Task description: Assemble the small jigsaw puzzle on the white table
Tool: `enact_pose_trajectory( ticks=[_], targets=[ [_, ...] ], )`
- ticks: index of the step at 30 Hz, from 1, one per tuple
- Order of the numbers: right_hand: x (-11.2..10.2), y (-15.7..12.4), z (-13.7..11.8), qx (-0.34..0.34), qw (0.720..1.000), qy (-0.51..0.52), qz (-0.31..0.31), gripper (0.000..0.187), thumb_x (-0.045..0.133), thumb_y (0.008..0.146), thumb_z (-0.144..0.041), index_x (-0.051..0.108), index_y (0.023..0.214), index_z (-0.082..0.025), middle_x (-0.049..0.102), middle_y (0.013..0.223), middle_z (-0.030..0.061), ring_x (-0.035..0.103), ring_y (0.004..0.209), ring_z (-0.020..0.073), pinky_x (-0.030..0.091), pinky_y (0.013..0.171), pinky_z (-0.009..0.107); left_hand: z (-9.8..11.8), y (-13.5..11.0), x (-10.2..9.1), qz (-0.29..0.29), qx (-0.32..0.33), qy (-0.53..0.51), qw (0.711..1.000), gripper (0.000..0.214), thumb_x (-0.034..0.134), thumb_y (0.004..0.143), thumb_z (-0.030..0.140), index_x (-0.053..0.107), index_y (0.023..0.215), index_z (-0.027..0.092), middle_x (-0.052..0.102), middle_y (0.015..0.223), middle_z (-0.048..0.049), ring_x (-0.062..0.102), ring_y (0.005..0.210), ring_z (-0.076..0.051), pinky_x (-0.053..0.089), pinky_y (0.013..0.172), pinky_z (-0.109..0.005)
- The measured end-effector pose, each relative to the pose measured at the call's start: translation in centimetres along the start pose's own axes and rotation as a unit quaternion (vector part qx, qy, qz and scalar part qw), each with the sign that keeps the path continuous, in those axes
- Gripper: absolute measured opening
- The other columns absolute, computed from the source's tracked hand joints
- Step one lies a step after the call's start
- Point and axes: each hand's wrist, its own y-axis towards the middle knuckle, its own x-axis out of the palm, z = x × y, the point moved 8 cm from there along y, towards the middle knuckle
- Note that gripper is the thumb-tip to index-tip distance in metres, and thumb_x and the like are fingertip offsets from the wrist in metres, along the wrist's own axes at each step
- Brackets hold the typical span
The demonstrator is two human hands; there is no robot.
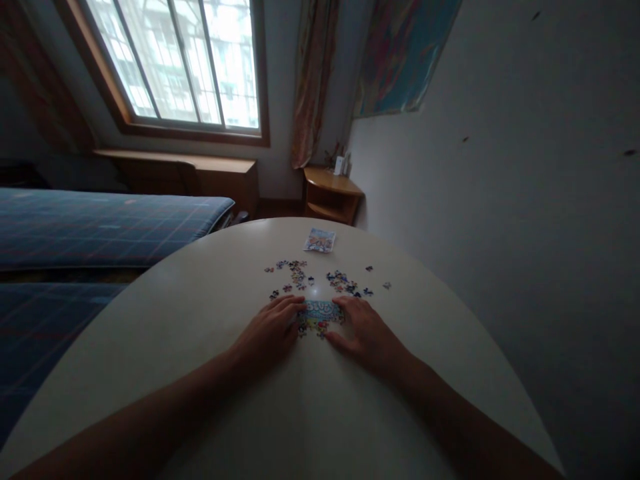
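Note:
A small partly joined jigsaw (320, 315) lies on the round white table (310, 413). My left hand (273, 328) rests flat on the table with its fingertips against the jigsaw's left edge. My right hand (363, 327) lies flat against the right edge, thumb along the lower side. Both hands have their fingers stretched out and hold nothing. Several loose puzzle pieces (297, 273) lie scattered just beyond the jigsaw, with another cluster of pieces (345, 283) to the right.
A small picture card (319, 240) lies near the table's far edge. A bed with a blue checked cover (100, 227) stands to the left. A wooden corner shelf (331, 193) and a window (185, 63) are behind. A grey wall (525, 200) runs along the right.

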Motion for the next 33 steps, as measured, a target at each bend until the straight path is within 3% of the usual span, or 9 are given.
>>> enact_pose_trajectory(
  ticks=[12,33],
  targets=[
    [-0.19,0.03,-0.30,-0.006,1.000,-0.007,0.002,0.050,0.069,0.082,-0.037,0.057,0.127,-0.018,0.061,0.128,0.0154,0.054,0.123,0.0305,0.042,0.107,0.052,-0.01,-0.04,0.13,-0.002,0.002,0.002,1.000,0.032,0.048,0.090,0.014,0.062,0.119,0.019,0.061,0.135,-0.0085,0.053,0.128,-0.025,0.043,0.112,-0.047],
    [0.00,0.15,-0.19,0.011,0.999,-0.024,-0.029,0.048,0.070,0.083,-0.038,0.062,0.124,-0.014,0.059,0.131,0.0166,0.052,0.125,0.0291,0.040,0.109,0.048,0.07,0.03,0.22,-0.009,0.006,0.008,1.000,0.033,0.049,0.089,0.011,0.062,0.119,0.019,0.061,0.134,-0.0085,0.053,0.127,-0.026,0.044,0.111,-0.047]
  ],
)
